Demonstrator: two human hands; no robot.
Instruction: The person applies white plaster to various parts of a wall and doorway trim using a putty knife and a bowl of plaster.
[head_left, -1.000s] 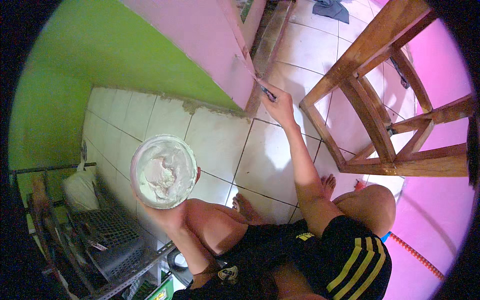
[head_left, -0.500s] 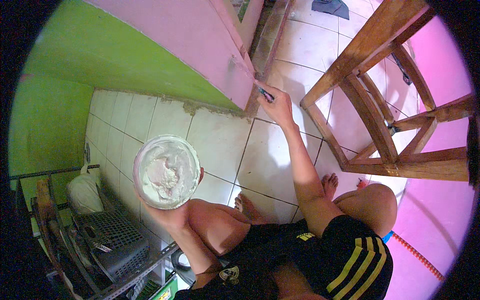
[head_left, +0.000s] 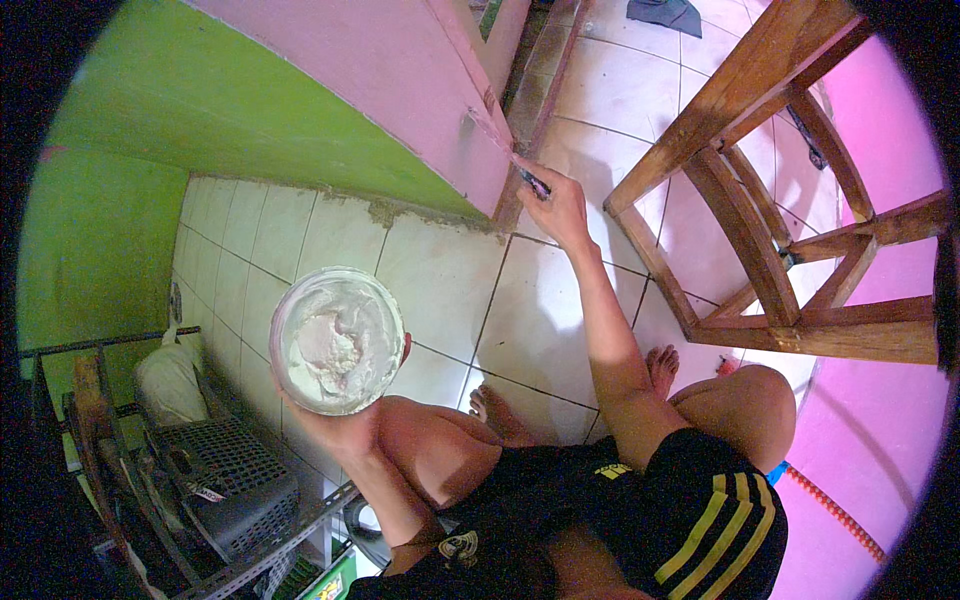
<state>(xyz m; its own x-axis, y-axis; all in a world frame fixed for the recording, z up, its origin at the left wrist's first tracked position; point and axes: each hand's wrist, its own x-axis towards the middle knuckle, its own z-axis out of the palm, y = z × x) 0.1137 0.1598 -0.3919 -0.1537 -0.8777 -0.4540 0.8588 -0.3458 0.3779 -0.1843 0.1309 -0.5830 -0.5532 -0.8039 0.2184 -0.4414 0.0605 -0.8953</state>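
My left hand [head_left: 340, 430] holds a round white tub [head_left: 285, 375] from below, above my left thigh. Thick whitish paste [head_left: 330, 345] coats its inside and lies heaped in the middle. Farther out, my right hand [head_left: 560, 212] is closed around the dark handle of a putty knife [head_left: 538, 186]. The tool's front end meets the corner edge of the pink wall [head_left: 440, 110]; its blade is mostly hidden. Below the pink, the wall is painted green [head_left: 330, 150].
On the right, a wooden frame [head_left: 750, 225] stands over the white tiled floor [head_left: 540, 320]. A metal rack at lower left carries a black plastic basket [head_left: 225, 480] and a pale sack [head_left: 170, 388]. A dark cloth [head_left: 665, 14] lies at the far end.
Both hands stay in nearly the same places, still holding the tub and the putty knife. The whole view has shifted very slightly.
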